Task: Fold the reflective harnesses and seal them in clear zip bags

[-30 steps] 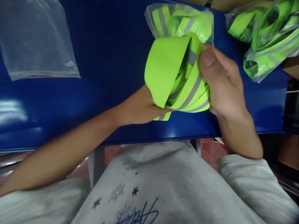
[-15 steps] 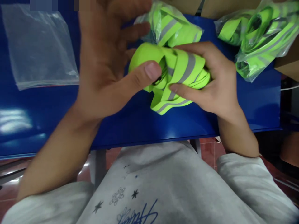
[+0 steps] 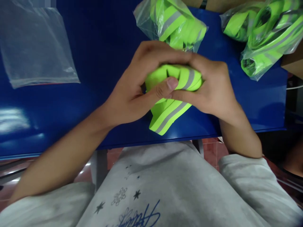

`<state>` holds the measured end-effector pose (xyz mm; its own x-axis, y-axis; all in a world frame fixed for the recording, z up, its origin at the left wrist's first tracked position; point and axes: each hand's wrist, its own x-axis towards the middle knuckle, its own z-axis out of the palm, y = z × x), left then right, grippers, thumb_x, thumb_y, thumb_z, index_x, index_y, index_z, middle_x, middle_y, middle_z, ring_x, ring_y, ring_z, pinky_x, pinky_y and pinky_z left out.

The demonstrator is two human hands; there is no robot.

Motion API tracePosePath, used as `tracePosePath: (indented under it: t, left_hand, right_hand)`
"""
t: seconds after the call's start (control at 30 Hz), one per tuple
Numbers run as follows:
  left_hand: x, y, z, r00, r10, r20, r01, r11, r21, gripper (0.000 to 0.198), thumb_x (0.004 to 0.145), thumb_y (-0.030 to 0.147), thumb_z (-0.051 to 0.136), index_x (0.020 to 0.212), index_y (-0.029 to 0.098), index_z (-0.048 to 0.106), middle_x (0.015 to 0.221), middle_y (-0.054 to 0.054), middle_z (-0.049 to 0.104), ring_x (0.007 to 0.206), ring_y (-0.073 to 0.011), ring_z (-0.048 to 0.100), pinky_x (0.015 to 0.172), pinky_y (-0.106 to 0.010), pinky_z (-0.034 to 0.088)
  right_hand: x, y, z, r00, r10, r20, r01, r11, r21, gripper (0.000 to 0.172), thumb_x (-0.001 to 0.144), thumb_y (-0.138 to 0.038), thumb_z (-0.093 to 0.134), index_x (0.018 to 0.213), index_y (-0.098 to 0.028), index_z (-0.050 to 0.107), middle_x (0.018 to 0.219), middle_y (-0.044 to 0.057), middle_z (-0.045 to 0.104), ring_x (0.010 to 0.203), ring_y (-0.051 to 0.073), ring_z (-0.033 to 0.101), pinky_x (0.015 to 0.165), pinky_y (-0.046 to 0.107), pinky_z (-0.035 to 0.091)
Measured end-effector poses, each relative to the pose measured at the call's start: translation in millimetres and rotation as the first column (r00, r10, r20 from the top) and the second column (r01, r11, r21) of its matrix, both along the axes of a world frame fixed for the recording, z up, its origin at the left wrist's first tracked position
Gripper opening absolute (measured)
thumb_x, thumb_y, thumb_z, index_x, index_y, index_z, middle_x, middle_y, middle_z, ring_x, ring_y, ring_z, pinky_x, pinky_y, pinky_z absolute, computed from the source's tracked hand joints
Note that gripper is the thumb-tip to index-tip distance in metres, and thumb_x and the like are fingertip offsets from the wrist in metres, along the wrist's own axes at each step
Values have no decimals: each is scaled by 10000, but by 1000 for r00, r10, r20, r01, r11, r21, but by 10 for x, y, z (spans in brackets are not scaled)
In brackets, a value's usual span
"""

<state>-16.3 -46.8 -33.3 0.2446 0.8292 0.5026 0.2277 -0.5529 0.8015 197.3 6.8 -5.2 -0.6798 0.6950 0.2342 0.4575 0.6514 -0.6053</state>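
Note:
A rolled bundle of neon-yellow reflective strap (image 3: 175, 108) with grey stripes is between my two hands, above the front part of the blue table. My left hand (image 3: 142, 82) wraps its left side, with the thumb across the front. From the right, my right hand (image 3: 213, 83) grips the bundle, its thumb meeting my left thumb. One flat strap end hangs down toward the table's front edge. The fingers of both hands are mostly hidden behind the roll.
On the blue table (image 3: 99, 41), a flat clear plastic bag (image 3: 39, 47) lies at the left. Bagged neon straps (image 3: 177, 23) lie just beyond my hands, and several more bagged straps (image 3: 267, 37) lie at the right, beside a cardboard box (image 3: 293, 64).
My left hand, earlier raised with its fingers spread, has come down and closed around the bundle. The bundle is more compact, and its loose strap end hangs lower.

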Motion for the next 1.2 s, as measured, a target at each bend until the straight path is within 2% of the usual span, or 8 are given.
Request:
tracePosePath:
  t: [0.13,0.27,0.37,0.5,0.67,0.8,1.0,1.2]
  left_hand:
    - [-3,-12,44,944,154,290,-128,986,-106,217,926,279,766,1142,291,754,1104,3,723,1067,-177,670,935,-336,552]
    - [20,-83,98,958,187,215,-123,952,-279,115,878,302,832,951,260,754,914,23,732,872,-153,697,805,-336,592]
    - [56,-89,62,955,206,212,-152,957,-246,110,907,319,800,924,258,710,905,29,670,879,-135,649,767,-318,578]
    - [90,-40,-82,959,120,255,-31,945,-327,523,770,430,908,1158,268,596,1197,-11,627,1105,-205,615,685,-286,555]
    - [51,-30,-157,981,187,-46,-192,946,-261,788,703,612,903,1278,252,502,1332,-29,627,1234,-301,593,1024,-451,510]
    - [27,-41,-156,968,231,-99,-250,930,-268,930,692,622,904,1397,220,451,1456,-45,570,1368,-311,511,1159,-456,427]
    - [130,-63,-169,993,-15,-114,-42,875,-483,786,694,613,880,1304,178,640,1344,-87,701,1315,-341,609,1136,-488,489]
    - [174,-117,-35,995,-84,-57,43,858,-513,679,755,450,894,1325,189,634,1309,-76,722,1260,-303,649,1158,-456,484]
  right_hand:
    - [55,72,45,991,-94,-97,101,993,63,397,863,-558,792,1148,-304,683,1138,-8,747,1026,255,696,912,392,542]
    - [59,120,25,987,-115,-111,120,992,45,409,828,-576,817,1109,-315,676,1084,-8,746,985,279,694,865,409,542]
    - [60,139,2,982,-108,-152,116,992,49,410,852,-566,803,1124,-289,670,1149,4,743,1051,270,691,930,397,549]
    - [82,151,-11,962,-98,-257,138,980,142,503,851,-619,790,1178,-252,684,1191,15,727,1125,256,673,997,367,534]
    - [80,114,19,968,-35,-247,82,980,180,503,886,-612,754,1232,-255,675,1246,40,711,1194,281,656,1051,388,518]
    - [43,53,35,969,-85,-233,129,976,177,469,897,-588,752,1230,-265,678,1255,23,711,1218,262,652,1086,370,515]
    - [-45,-68,-36,930,49,-363,5,989,147,495,906,-501,781,1275,-193,662,1293,-1,697,1246,195,628,1122,308,480]
    - [-73,-45,-74,900,-24,-434,-55,984,-168,382,908,-544,757,1161,-262,709,1154,-34,729,1146,200,689,1009,304,575]
